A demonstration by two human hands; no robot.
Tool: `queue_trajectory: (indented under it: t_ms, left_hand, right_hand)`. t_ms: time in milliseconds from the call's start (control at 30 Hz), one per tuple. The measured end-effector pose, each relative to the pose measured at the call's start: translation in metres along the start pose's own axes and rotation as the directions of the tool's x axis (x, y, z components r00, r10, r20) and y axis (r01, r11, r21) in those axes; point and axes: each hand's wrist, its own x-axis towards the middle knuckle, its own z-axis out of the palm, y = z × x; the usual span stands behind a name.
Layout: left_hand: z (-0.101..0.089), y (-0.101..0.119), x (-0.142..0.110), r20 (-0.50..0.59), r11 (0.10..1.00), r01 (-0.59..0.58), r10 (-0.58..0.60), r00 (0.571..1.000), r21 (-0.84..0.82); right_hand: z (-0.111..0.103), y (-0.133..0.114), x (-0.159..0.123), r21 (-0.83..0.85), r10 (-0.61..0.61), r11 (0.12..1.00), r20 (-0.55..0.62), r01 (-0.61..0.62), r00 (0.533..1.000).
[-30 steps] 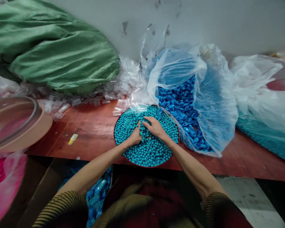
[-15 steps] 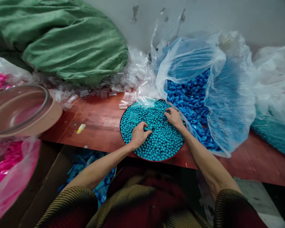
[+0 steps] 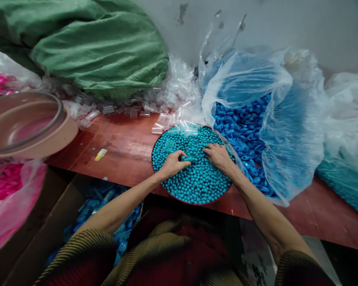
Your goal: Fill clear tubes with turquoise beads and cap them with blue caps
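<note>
Over the beads, left hand shows slightly parted fingers, right hand bent ones; any grip cannot be told. Basin: cut off.

There is one left hand, one right hand, one round tray, one bench, one green sack and one yellow-and-white sticker. Two translucent bags stand to the right (one with blue pieces, the other with turquoise contents), and two basins appear stacked at left. The turquoise beads and clear plastic pieces are too many to count.
</note>
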Motion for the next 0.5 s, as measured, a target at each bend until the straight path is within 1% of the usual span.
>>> queue_trajectory:
  t_ms: [133, 200, 300, 367, 433, 500]
  left_hand:
    - [0.0, -0.004, 0.002, -0.014, 0.999, -0.004, 0.003, 1.0, -0.037]
    - [0.0, -0.006, 0.003, -0.011, 0.997, 0.002, -0.003, 1.0, -0.081]
    - [0.0, -0.008, 0.005, 0.012, 0.991, 0.039, -0.038, 0.999, -0.128]
    - [0.0, -0.008, 0.006, 0.027, 0.991, 0.051, -0.048, 0.998, -0.125]
    - [-0.001, -0.007, 0.006, 0.037, 0.991, 0.042, -0.037, 0.999, -0.127]
    - [-0.002, -0.007, 0.005, 0.039, 0.986, 0.043, -0.038, 0.999, -0.16]
  right_hand:
    - [0.016, -0.004, -0.002, -0.082, 0.031, 0.996, -0.026, -0.033, 0.999]
    - [0.018, -0.006, -0.005, -0.109, 0.047, 0.993, -0.014, -0.049, 0.999]
    - [0.012, -0.007, -0.007, -0.131, 0.08, 0.988, 0.0, -0.079, 0.997]
    - [0.006, -0.009, -0.006, -0.126, 0.141, 0.982, -0.033, -0.144, 0.99]
    - [0.003, -0.011, -0.003, -0.092, 0.211, 0.972, -0.074, -0.218, 0.975]
    - [0.004, -0.013, -0.002, -0.032, 0.268, 0.962, -0.08, -0.271, 0.96]
